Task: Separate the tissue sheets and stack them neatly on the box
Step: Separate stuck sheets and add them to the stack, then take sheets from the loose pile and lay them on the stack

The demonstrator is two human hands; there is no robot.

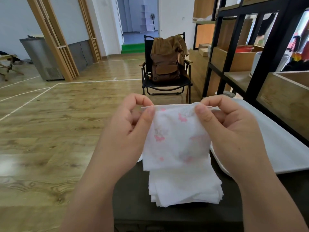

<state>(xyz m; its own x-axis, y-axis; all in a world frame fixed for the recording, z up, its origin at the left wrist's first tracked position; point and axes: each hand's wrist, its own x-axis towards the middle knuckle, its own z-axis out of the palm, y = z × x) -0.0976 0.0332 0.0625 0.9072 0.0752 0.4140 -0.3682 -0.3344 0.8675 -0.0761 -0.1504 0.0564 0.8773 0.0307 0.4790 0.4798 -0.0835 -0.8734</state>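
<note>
Your left hand [127, 129] and your right hand [234, 131] both hold up one thin white tissue sheet with faint pink prints [175, 136]. Each grip is a narrow pinch: thumb and forefinger of the left hand close on the sheet's upper left corner, thumb and forefinger of the right hand close on its upper right corner, so the top edge runs taut between them. The sheet hangs down from your fingers, and its lower edge overlaps the view of a stack of white tissue sheets [185, 188] lying on the dark desk [130, 190] just below. The edges of that stack are slightly fanned rather than flush. To the right of the stack, partly under your right wrist, lies a flat white box [274, 141]. Beyond your hands stands a black folding chair [167, 84] on the wooden floor [50, 123], with a brown canvas backpack [165, 64] on its seat. A black-framed wooden shelf [250, 47] rises on the right.
</note>
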